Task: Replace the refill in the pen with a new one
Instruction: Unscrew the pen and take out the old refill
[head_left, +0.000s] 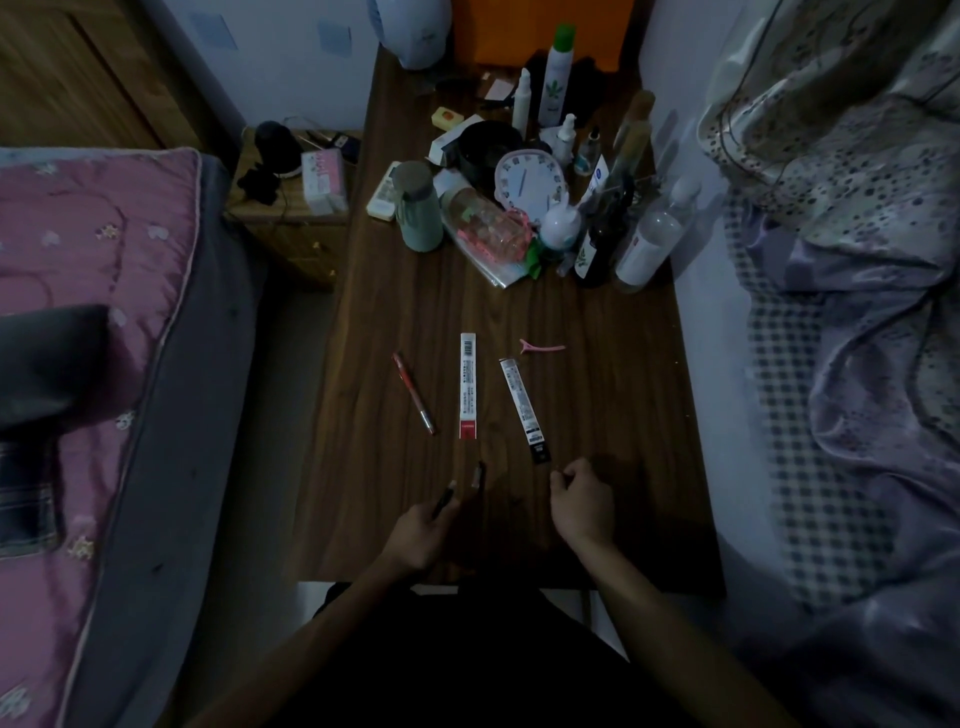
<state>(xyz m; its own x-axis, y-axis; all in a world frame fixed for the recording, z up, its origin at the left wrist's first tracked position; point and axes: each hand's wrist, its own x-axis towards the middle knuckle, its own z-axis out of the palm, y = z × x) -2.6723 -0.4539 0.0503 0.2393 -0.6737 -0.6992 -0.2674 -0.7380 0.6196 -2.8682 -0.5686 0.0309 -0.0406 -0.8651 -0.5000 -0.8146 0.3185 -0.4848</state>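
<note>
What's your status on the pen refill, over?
Left grip holds dark pen barrel; right grip curled, contents unclear. Other pen piece on table beside barrel. Red-ended refill packet, black-ended refill packet ahead, untouched.

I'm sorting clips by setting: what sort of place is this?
Most likely a bedroom: a dark wooden table stands between a bed with a pink quilted cover and rumpled lilac bedding, and plastic toiletry bottles crowd its far end.
</note>
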